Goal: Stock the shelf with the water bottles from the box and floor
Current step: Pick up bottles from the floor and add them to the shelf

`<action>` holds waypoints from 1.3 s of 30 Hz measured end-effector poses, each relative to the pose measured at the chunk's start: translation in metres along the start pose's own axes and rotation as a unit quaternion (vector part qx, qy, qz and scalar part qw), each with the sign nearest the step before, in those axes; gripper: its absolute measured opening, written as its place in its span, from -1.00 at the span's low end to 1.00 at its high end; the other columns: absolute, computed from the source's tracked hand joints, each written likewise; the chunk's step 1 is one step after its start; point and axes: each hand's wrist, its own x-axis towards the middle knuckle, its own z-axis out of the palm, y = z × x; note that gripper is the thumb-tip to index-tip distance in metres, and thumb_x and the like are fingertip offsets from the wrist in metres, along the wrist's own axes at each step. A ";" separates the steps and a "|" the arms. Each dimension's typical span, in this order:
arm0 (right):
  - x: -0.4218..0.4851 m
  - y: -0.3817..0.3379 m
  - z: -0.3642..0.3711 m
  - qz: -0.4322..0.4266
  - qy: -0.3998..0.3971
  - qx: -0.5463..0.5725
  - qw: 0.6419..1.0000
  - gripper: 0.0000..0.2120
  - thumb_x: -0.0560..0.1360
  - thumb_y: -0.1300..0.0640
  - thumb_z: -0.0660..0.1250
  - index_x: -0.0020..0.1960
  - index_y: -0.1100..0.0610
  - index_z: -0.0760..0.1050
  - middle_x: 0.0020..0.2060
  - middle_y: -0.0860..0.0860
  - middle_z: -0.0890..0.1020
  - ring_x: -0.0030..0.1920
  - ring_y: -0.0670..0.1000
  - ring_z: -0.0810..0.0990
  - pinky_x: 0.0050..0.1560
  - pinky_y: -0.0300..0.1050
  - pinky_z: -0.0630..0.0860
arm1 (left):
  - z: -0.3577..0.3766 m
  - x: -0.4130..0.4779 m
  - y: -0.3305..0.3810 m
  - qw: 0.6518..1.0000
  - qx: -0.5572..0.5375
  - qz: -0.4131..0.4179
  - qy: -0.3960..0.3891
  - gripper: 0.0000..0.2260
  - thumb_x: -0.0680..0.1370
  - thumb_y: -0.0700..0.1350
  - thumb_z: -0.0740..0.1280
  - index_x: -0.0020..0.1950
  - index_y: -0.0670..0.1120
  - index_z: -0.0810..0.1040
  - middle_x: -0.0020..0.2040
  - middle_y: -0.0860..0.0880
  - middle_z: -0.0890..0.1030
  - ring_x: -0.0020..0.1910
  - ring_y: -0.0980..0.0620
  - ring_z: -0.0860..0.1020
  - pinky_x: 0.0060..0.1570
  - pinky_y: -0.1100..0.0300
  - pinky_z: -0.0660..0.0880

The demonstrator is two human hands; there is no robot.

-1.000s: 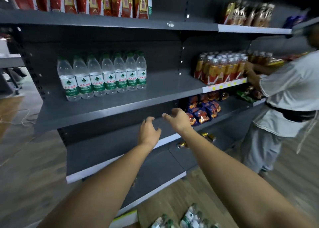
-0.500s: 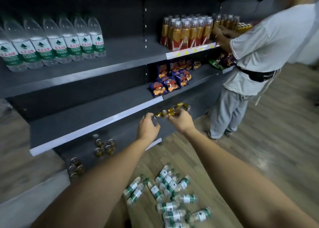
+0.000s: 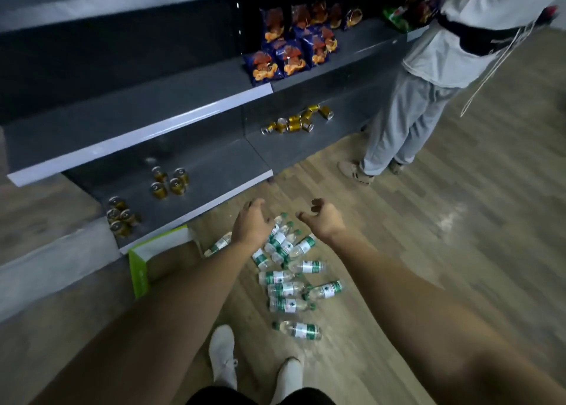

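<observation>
Several clear water bottles [image 3: 288, 288] with green-and-white labels lie scattered on the wooden floor in front of my feet. My left hand [image 3: 249, 225] and my right hand [image 3: 323, 220] both hover above the far end of the pile with loosely spread fingers, and neither one holds anything. A green-and-white cardboard box [image 3: 144, 260] stands at the foot of the grey shelf unit [image 3: 134, 125], left of the bottles; I cannot see what is inside it.
Gold cans [image 3: 170, 181] stand on the bottom shelf, more gold cans [image 3: 297, 122] lie tipped further right. Blue snack bags [image 3: 288, 55] fill the shelf above. A person in grey trousers [image 3: 401, 119] stands at the shelf on the right. My white shoes [image 3: 223, 355] are near the bottles.
My view has swung down from the stocked water shelf to the floor. Both hands have dropped from shelf height to just over the bottle pile, still holding nothing.
</observation>
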 end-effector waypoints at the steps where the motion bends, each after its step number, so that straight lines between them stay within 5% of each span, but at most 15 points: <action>1: 0.000 0.009 0.004 0.007 -0.002 0.002 1.000 -0.35 0.48 -0.02 0.44 0.44 0.25 0.33 0.30 0.14 0.52 0.22 0.09 0.54 0.01 -0.23 0.38 | 0.006 0.001 -0.003 1.000 0.004 -0.002 -0.007 -0.57 0.51 -0.09 0.40 0.36 -0.10 0.41 0.27 -0.14 0.51 0.17 -0.18 0.52 0.10 -0.01 0.50; 9: 0.024 0.097 0.044 0.103 -0.007 0.007 0.995 -0.40 0.47 -0.05 0.45 0.37 0.25 0.39 0.22 0.18 0.58 0.19 0.17 0.57 0.16 0.02 0.50 | 0.085 0.026 -0.032 0.991 0.055 0.028 -0.121 -0.55 0.54 -0.13 0.37 0.41 -0.12 0.36 0.33 -0.15 0.48 0.23 -0.19 0.49 0.13 -0.05 0.50; 19: 0.051 0.233 0.130 0.189 -0.055 -0.075 0.978 -0.34 0.45 -0.04 0.47 0.44 0.17 0.33 0.33 0.12 0.51 0.31 0.14 0.48 0.18 -0.11 0.40 | 0.213 0.053 -0.128 0.957 0.115 0.037 -0.265 -0.58 0.51 -0.12 0.39 0.35 -0.11 0.41 0.21 -0.15 0.55 0.14 -0.19 0.54 0.05 -0.08 0.53; 33: 0.133 0.464 0.315 0.140 -0.146 -0.220 0.954 -0.17 0.36 -0.14 0.51 0.48 0.11 0.24 0.38 0.13 0.44 0.31 0.15 0.47 0.18 -0.02 0.46 | 0.415 0.059 -0.322 0.940 0.116 -0.066 -0.315 -0.56 0.51 -0.15 0.39 0.38 -0.12 0.40 0.27 -0.14 0.51 0.24 -0.15 0.49 0.20 -0.07 0.48; 39: 0.154 0.543 0.382 0.125 -0.152 -0.248 0.948 -0.16 0.36 -0.17 0.50 0.48 0.10 0.22 0.37 0.12 0.44 0.29 0.15 0.47 0.22 0.00 0.45 | 0.490 0.059 -0.378 0.933 0.122 -0.094 -0.325 -0.56 0.55 -0.18 0.35 0.41 -0.12 0.36 0.33 -0.12 0.48 0.32 -0.08 0.45 0.11 0.19 0.38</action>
